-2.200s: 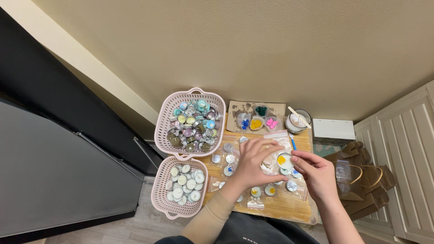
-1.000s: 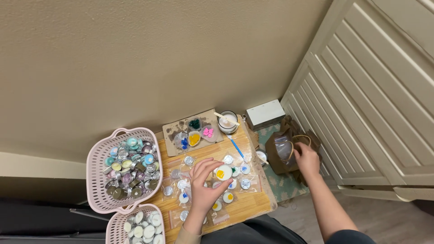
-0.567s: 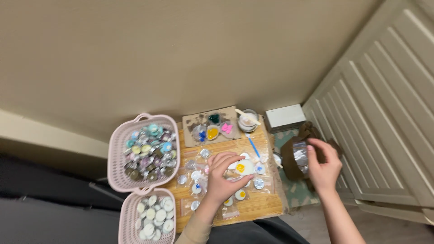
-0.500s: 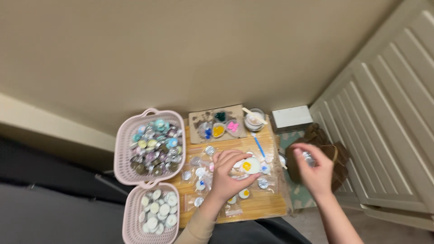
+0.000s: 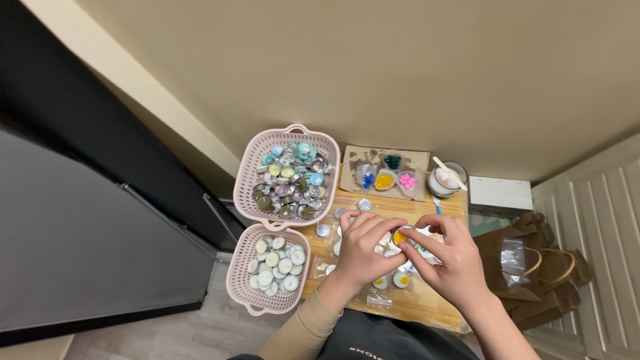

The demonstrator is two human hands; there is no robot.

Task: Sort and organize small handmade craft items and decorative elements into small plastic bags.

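Both hands meet over a small wooden table (image 5: 427,303): the left hand (image 5: 363,250) and right hand (image 5: 450,257) pinch a small yellow-filled cup (image 5: 400,236) between their fingertips, thumbs and forefingers closed on its rim. Below and around the fingers lie more small cups and clear bags. Left of the left fingers sit two pink baskets (image 5: 248,175) full of cups; beyond the fingertips are a cardboard palette (image 5: 419,160) and a white jar (image 5: 445,180); right of the right hand stands a brown paper bag (image 5: 527,280).

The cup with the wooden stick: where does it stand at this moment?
In the head view, the white cup stands at the wooden table's far right corner, between the cardboard paint palette and the white box.
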